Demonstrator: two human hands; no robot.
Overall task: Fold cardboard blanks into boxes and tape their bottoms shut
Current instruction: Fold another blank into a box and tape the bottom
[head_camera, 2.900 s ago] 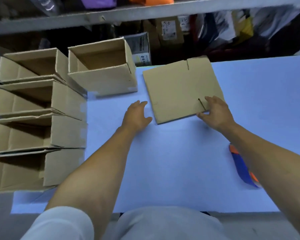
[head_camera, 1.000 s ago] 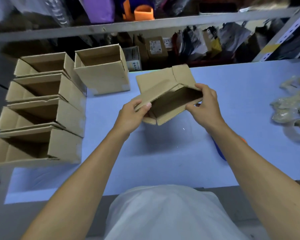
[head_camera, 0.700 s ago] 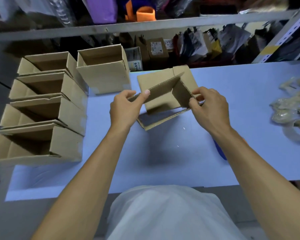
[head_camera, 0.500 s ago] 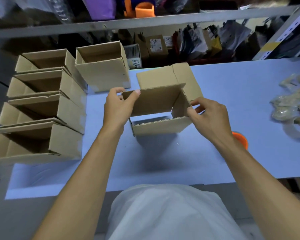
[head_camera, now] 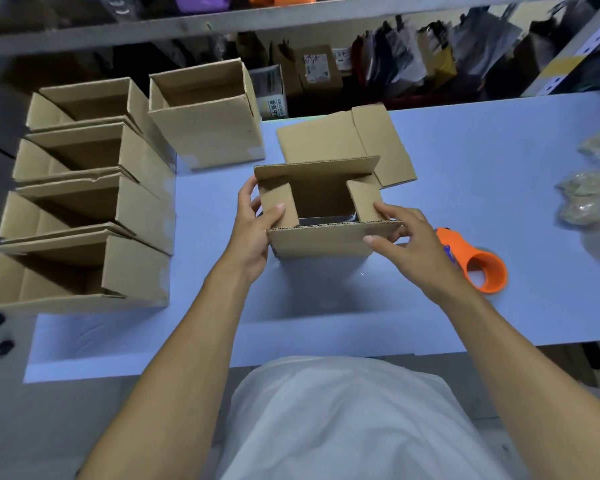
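Box (head_camera: pixel 321 237): squared up, centre of worktop (head_camera: pixel 499 161), both short flaps folded inward.
Left hand (head_camera: pixel 253 230): grips left wall, thumb pressing left flap down.
Right hand (head_camera: pixel 409 244): pinches near-right corner, fingers on right flap.
Flat blank (head_camera: pixel 329 138): just behind box.
Tape dispenser (head_camera: pixel 478 261): orange, right of right hand.
Finished boxes (head_camera: pixel 90 188): stacked far left.

Cardboard blank (head_camera: pixel 321 237): flat on table earlier, now opened into a square tube standing upright. Two short end flaps now folded inward. Left hand (head_camera: pixel 253 230): moved from table onto left flap. Right hand (head_camera: pixel 409 244): now holding right corner.
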